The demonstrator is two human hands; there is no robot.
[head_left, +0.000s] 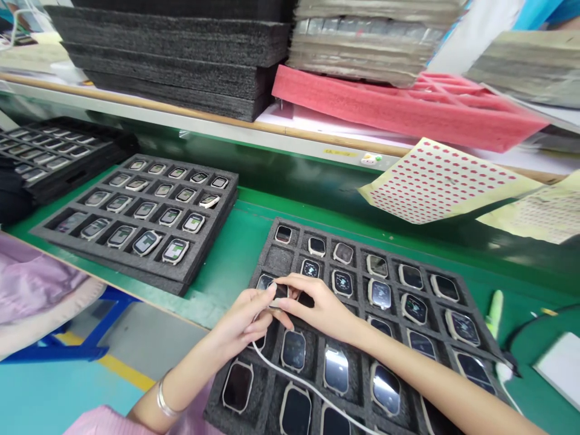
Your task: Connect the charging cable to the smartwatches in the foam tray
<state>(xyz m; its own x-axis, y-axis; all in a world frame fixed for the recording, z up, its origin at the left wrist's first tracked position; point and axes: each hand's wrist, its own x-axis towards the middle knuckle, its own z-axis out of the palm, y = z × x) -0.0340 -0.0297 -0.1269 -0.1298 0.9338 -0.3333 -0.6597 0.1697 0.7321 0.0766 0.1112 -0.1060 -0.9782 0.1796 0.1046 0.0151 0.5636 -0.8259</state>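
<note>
Black foam makes up the near tray (278,260), its square pockets filled with strapless watch bodies lying face up, most with dark screens. Both hands meet over the tray's left side. The left hand (244,320) comes in from the lower left with a silver bracelet (164,402) on its wrist, and the right hand (321,311) reaches across from the lower right. Between them they pinch one watch body (278,292) – the fingertips of both hands are closed on its edges, holding it just above the pockets of the second and third rows. A white cable (312,389) runs from under the hands across the lower pockets toward the bottom edge. To the left on the green bench (235,248) lies a second foam tray (104,252) of watches with lit, paler screens, well apart from the hands, and a third tray (45,151) sits farther left. On the raised shelf behind are a stack of black foam sheets (172,54) and a pink foam insert (408,109) – a sheet of red dot stickers (435,181) hangs over its edge.
</note>
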